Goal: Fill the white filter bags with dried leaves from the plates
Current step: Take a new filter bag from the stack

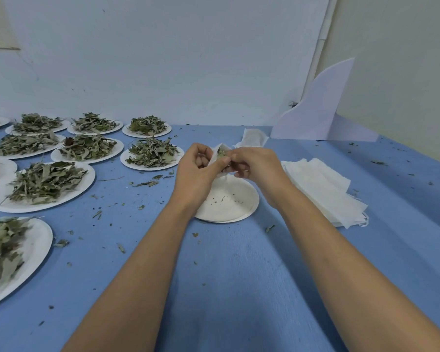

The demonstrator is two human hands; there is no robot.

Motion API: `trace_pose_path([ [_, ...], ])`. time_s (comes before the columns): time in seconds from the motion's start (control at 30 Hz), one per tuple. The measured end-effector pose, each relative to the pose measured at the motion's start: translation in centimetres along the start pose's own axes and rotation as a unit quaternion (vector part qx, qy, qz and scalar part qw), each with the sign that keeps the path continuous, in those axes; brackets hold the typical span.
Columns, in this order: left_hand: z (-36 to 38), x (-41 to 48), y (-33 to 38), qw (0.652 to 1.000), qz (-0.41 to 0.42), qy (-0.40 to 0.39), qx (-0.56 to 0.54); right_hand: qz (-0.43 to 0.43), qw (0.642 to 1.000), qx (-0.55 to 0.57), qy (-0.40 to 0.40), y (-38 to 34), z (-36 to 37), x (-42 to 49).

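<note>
My left hand (197, 171) grips a white filter bag (217, 155) by its mouth, above a nearly bare white plate (241, 204) that carries only crumbs. Green dried leaves (221, 151) show inside the bag's opening. My right hand (252, 165) pinches the bag's other edge with curled fingers, close against the left hand. Most of the bag is hidden between the two hands. Several white plates heaped with dried leaves (151, 152) stand on the left of the blue table.
A stack of flat white filter bags (323, 189) lies right of the plate. Another white bag (253, 137) lies behind the hands. A white folded board (318, 110) stands at the back right. Leaf bits are scattered over the blue tabletop (239, 262).
</note>
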State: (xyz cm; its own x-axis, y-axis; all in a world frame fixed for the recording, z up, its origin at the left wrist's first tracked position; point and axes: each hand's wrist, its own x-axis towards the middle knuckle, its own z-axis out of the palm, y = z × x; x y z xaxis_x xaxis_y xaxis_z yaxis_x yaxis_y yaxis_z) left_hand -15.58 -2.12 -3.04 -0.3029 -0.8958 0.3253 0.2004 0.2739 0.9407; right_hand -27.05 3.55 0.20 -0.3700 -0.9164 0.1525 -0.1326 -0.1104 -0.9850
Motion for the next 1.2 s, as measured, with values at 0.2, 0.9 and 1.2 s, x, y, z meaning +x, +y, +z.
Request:
trace_pose_path([
  [0.2,-0.2,-0.1,0.2,0.999,-0.028,0.025,-0.016,0.010,0.997,-0.071,0.021,-0.2,0.1,-0.1],
  [0.9,-0.8,0.2,0.2,0.970,0.047,0.180,0.156,-0.180,0.960,-0.213,0.016,-0.2,2.7,-1.4],
  [1.2,-0.1,-0.2,0.1,0.977,0.046,0.154,0.141,-0.098,0.983,-0.149,0.035,1.1,2.7,-0.6],
])
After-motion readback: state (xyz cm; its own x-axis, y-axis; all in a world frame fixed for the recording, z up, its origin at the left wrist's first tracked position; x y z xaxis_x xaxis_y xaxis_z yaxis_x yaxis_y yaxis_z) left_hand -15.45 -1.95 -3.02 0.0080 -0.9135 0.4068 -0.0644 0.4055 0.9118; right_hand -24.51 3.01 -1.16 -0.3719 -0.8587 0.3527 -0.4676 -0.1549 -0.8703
